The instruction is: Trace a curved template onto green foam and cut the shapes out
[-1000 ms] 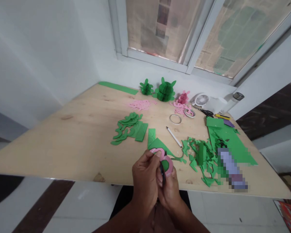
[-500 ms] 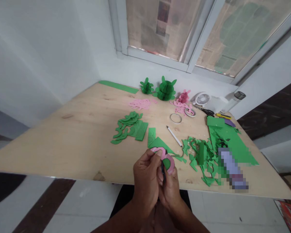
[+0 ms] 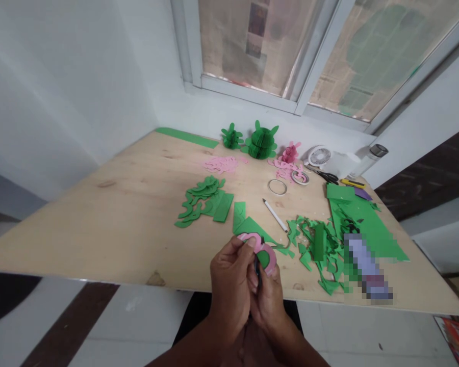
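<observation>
1. the counter [image 3: 99,219] carries everything, below a window [image 3: 248,94].
2. the green sheet [image 3: 378,237] lies on its right side, green scraps [image 3: 334,265] beside it.
3. the hands are together at the near edge: the left hand [image 3: 230,278] pinches the pink piece [image 3: 250,238] between thumb and fingers; the right hand [image 3: 271,295] is closed on a dark tool [image 3: 257,270], mostly hidden.
4. green cutouts [image 3: 204,188] are heaped left of centre, pink cutouts [image 3: 222,164] behind them.
5. the big green figure [image 3: 262,143] stands near the wall, between a small green one and a pink one.
6. the pen [image 3: 275,215] lies beyond the hands.
</observation>
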`<state>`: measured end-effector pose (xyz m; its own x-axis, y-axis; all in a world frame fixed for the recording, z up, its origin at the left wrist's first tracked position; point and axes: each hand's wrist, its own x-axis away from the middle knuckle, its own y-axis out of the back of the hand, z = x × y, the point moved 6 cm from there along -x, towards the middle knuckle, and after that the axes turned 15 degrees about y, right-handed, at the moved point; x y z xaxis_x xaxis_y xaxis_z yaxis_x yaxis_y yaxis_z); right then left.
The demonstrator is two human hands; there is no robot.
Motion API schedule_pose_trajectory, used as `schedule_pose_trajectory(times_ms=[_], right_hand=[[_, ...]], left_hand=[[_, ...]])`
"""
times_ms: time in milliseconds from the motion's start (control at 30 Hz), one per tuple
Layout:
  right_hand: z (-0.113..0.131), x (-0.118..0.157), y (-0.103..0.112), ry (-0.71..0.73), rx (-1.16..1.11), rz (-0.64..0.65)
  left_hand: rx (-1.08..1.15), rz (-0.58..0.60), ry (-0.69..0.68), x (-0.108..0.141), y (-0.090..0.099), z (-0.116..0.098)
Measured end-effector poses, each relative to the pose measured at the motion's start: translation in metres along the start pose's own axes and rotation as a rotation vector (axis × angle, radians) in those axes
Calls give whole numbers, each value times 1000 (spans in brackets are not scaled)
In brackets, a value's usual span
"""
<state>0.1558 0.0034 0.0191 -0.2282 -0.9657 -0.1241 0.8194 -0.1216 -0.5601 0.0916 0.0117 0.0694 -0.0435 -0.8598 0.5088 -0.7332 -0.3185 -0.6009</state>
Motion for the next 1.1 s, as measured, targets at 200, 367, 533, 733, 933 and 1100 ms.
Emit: schedule_pose_trajectory(times_ms=[200,367,533,733,933,1100], right_hand=[[1,0,0,0,37,-11],[0,1,-1,3,22,-5],[-1,1,1,11,8,-10],[-4,2,3,-10,-33,-42],[-5,3,3,-27,-96,-48],[-5,3,3,-27,-54,-58]], left_hand=[[4,-5,6,1,0,0],[-7,-13,11,1,1,0],[14,-5,10,1,0,0],[13,8,16,3,0,0],[46,23,21,3,0,-2],[57,31,20,2,-1,-1]])
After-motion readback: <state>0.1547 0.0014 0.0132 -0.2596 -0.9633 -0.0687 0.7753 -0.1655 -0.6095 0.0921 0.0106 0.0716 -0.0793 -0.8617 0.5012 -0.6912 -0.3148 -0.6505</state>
